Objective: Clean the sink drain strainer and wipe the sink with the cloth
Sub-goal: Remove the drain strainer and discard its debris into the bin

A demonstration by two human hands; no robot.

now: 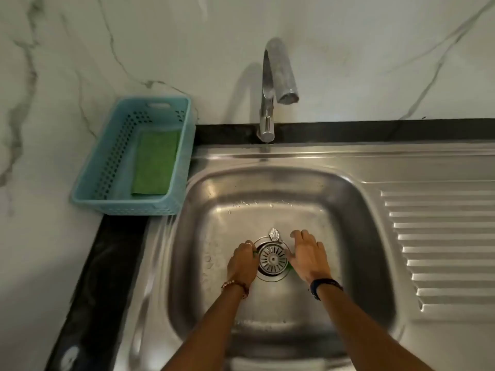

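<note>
The round metal drain strainer (272, 259) sits in the drain at the middle of the steel sink (356, 236). My left hand (241, 265) is at the strainer's left rim with its fingers curled. A small green bit shows at the fingertips, and I cannot tell what they grip. My right hand (309, 255) lies flat on the sink floor just right of the strainer, fingers apart, and a green sliver (291, 268) peeks out under it. A crumpled bit of foil (274, 234) lies at the strainer's far edge. A green pad (155, 162) lies in the blue basket (88, 180).
The chrome tap (270, 84) rises behind the basin, its spout over the back of the sink. A ribbed drainboard (439, 245) runs along the right. The basket stands on the black counter (107, 263) at the left, against the marble wall.
</note>
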